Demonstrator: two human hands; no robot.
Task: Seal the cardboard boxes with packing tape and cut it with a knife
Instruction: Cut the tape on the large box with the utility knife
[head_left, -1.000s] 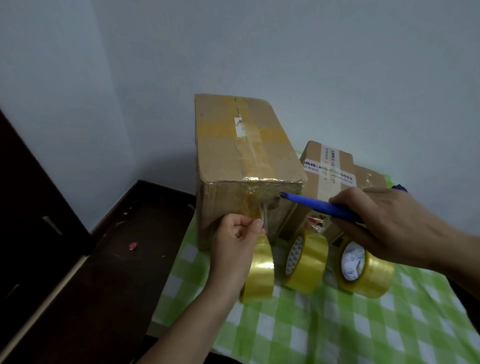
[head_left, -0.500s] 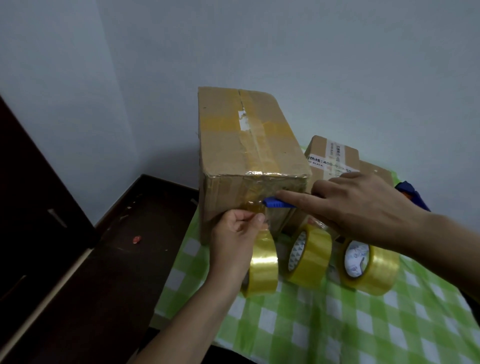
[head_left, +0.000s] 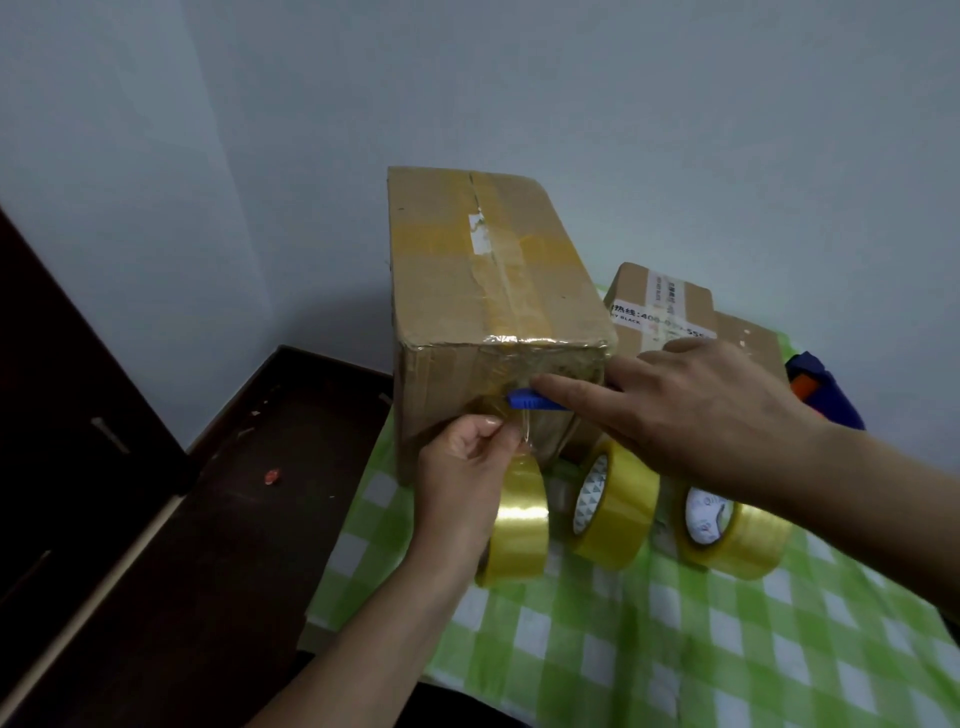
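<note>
A large cardboard box (head_left: 467, 291) stands on the green checked tablecloth (head_left: 675, 649), with yellowish tape along its top seam and over its near edge. My left hand (head_left: 462, 478) pinches a stretched strip of clear tape against the box's front face, and the yellow tape roll (head_left: 517, 525) hangs just below its fingers. My right hand (head_left: 696, 410) holds a blue knife (head_left: 524, 401). Its index finger lies along the handle, and the tip rests on the tape strip just above my left fingers.
Two more yellow tape rolls (head_left: 613, 506) (head_left: 732, 530) stand on the cloth to the right. Two smaller cardboard boxes (head_left: 660, 312) sit behind my right hand. A blue tape dispenser (head_left: 823, 395) lies at the far right. Dark floor (head_left: 208, 493) lies left of the table.
My right hand has moved the blue knife left, from beside the box's corner onto the tape strip on the front face. My left hand has kept the strip taut.
</note>
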